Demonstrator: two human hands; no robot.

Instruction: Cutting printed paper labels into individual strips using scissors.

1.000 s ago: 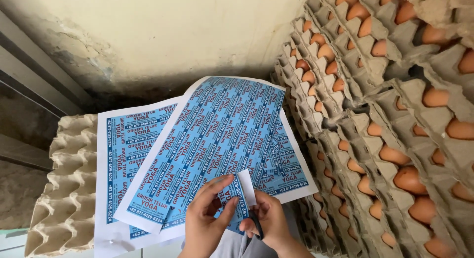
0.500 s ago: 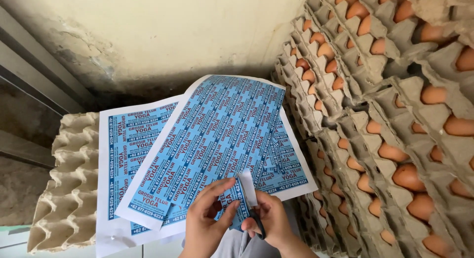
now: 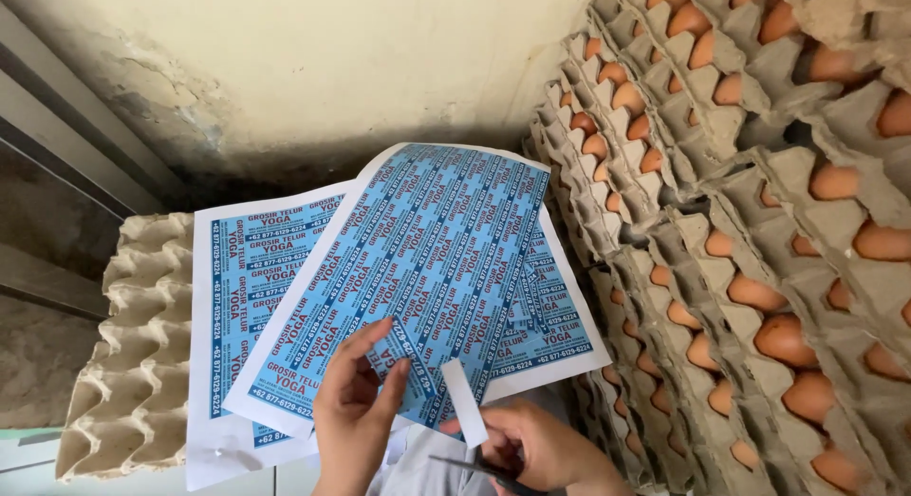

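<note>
Two label sheets (image 3: 427, 259) lie overlapped at the centre, the upper one crossing the lower. At nine o'clock, partly under them, sits a stack of empty egg trays (image 3: 133, 335). From one to five o'clock stand stacked trays of eggs (image 3: 759, 221). The wall (image 3: 313, 59) rises at twelve o'clock. Both hands (image 3: 356, 425) sit at six o'clock.

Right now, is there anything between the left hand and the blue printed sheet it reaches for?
Nothing visible: the left hand already pinches the lower edge of the blue printed sheet. The right hand is off to one side.
</note>
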